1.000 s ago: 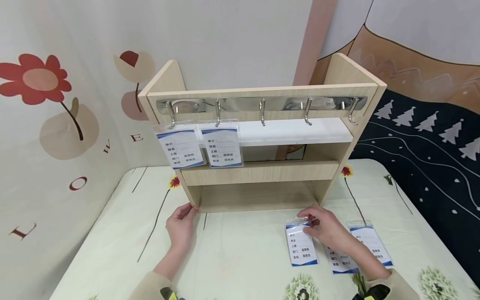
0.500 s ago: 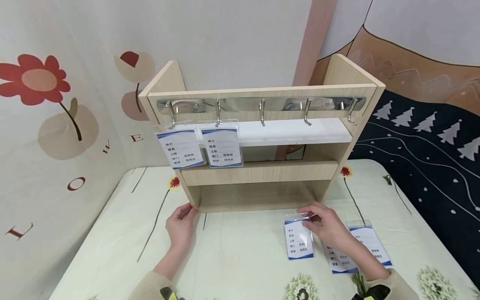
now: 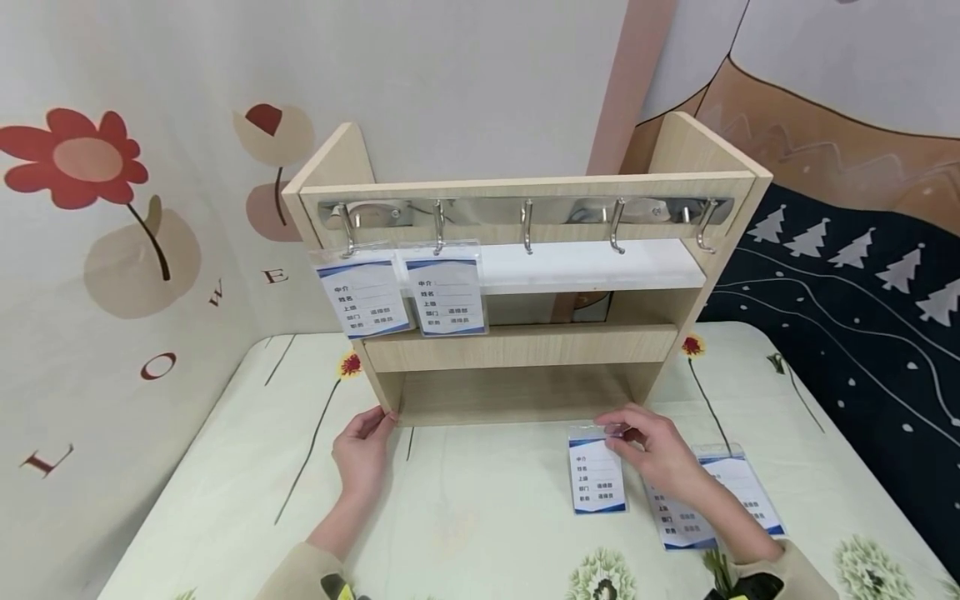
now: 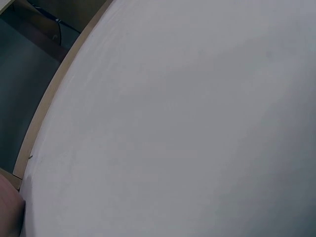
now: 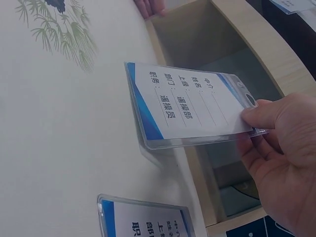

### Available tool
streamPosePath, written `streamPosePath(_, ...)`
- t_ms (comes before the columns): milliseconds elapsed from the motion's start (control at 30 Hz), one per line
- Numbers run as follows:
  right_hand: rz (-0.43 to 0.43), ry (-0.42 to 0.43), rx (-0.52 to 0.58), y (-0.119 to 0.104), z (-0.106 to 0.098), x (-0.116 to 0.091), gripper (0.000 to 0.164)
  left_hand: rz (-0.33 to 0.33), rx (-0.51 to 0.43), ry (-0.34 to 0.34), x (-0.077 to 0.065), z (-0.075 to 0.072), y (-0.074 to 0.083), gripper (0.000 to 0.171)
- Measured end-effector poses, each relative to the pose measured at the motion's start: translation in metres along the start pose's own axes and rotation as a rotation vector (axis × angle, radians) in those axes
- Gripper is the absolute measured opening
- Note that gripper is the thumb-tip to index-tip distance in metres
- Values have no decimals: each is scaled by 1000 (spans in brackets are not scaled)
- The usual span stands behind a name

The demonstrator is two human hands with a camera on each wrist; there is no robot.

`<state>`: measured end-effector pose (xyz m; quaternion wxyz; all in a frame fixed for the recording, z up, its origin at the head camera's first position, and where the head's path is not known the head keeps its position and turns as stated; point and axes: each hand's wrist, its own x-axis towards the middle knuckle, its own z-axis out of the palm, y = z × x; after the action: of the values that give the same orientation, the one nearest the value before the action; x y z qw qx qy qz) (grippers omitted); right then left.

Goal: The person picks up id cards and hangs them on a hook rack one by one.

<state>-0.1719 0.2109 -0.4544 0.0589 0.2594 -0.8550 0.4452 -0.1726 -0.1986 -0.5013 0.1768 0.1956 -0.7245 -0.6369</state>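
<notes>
My right hand (image 3: 660, 454) pinches the top edge of a clear-sleeved badge (image 3: 597, 477) between thumb and fingers. In the right wrist view this badge (image 5: 185, 103) is raised off the cloth, its slot end under the thumb (image 5: 264, 114). My left hand (image 3: 362, 454) grips the lower left front corner of a wooden shelf (image 3: 517, 348); its fingertips are partly hidden there. Two more badges, one partly under my right forearm (image 3: 682, 521) and one beyond it (image 3: 750, 492), lie on the cloth. A left badge (image 3: 365, 296) and a second badge (image 3: 446, 296) hang from the shelf's hooks.
A metal rail (image 3: 480, 210) with several hooks runs along the shelf's upper front; its middle hook (image 3: 527, 227) and those to the right bear nothing. A white board (image 3: 592, 265) sits below it. Patterned cloth (image 3: 480, 517) covers the table; curtains hang behind.
The badge in my right hand has risen a little, its lower end moving up and slightly left. My left hand stays at the shelf corner.
</notes>
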Motion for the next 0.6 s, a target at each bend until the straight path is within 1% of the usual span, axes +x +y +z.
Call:
streamPosePath(233,-36,29,-17,-4,-1,1,32,6,-3,-1,0,-1,-1,32)
streamPosePath(367,-41,48,-32,-7,-3,2,30,6,-10,2,0,0,-1,30)
streamPosePath(600,-33,40,-22,-13,-6,5,28,7,-15,10,1,1,-2,27)
